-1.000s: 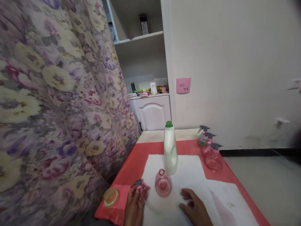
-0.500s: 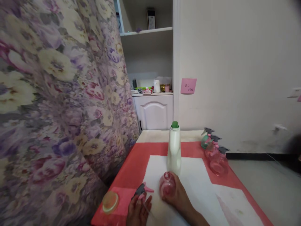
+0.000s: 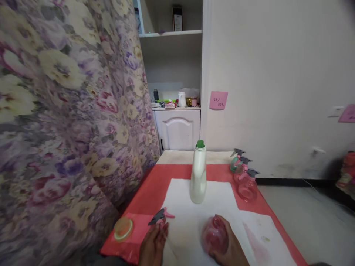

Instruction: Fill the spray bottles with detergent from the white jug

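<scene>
My left hand (image 3: pixel 154 240) is closed round a spray nozzle (image 3: pixel 161 216) with a dark grey head and pink trigger; its thin clear tube hangs down below the fingers. A pink see-through spray bottle (image 3: pixel 213 236), its neck uncapped, is gripped in my right hand (image 3: pixel 230 242) over the white sheet (image 3: pixel 183 221). Behind it a pale green plastic jug (image 3: pixel 198 177) stands upright, with something green in its mouth.
Several spray bottles with nozzles on, including a pink one (image 3: pixel 247 189), line the table's right edge. A round lid-like thing (image 3: pixel 123 229) lies at the left on a pink paper. A floral curtain (image 3: pixel 69 129) hangs at the left; a cabinet (image 3: pixel 179 129) stands behind.
The pink bottle in my right hand has moved right and nearer to me, away from the jug. My left hand with the nozzle has shifted slightly left. The view has turned a little right.
</scene>
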`<state>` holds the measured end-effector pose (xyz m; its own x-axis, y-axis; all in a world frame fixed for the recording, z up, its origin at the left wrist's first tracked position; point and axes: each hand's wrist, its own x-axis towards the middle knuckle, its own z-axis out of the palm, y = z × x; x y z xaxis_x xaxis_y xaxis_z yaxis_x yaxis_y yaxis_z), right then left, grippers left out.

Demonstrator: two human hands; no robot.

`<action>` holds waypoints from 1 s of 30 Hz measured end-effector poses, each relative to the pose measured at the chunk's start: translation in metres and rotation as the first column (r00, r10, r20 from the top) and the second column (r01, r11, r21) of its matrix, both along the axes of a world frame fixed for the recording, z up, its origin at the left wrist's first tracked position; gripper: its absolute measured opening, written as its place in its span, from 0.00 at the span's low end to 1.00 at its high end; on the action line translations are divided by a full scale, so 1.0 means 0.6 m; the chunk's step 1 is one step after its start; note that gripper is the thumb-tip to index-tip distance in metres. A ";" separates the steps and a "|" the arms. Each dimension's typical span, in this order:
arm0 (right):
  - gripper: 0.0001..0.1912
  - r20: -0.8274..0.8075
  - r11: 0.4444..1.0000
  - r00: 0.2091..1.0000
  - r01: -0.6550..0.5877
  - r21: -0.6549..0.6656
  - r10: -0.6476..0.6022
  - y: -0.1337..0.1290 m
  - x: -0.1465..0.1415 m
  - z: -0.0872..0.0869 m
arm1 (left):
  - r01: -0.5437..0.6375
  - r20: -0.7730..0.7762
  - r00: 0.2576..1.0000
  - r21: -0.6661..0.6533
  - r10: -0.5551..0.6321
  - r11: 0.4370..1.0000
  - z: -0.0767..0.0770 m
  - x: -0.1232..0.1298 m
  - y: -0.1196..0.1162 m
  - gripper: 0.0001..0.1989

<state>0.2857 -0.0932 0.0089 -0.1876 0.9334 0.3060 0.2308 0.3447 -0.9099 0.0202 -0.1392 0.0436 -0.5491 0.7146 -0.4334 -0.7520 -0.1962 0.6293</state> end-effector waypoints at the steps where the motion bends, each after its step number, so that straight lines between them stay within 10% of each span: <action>1: 0.43 -0.012 1.000 1.000 -0.004 0.002 0.004 -0.002 0.000 -0.002 | 0.008 0.038 0.999 -0.013 -0.008 1.000 0.008 -0.003 0.002 0.08; 14: 0.47 -0.175 1.000 0.984 0.019 -0.019 -0.022 -0.001 -0.025 -0.025 | 0.028 0.109 0.993 0.168 -0.047 0.985 0.108 0.023 0.008 0.24; 24: 0.41 -0.227 0.999 0.973 0.048 0.007 -0.045 0.004 -0.040 -0.026 | 0.224 -0.344 0.936 0.409 -0.077 0.885 0.315 0.156 0.012 0.17; 30: 0.49 -0.227 0.999 0.974 -0.008 0.031 0.015 0.012 -0.036 -0.035 | 0.340 -0.593 0.802 0.363 -0.067 0.868 0.321 0.213 0.025 0.19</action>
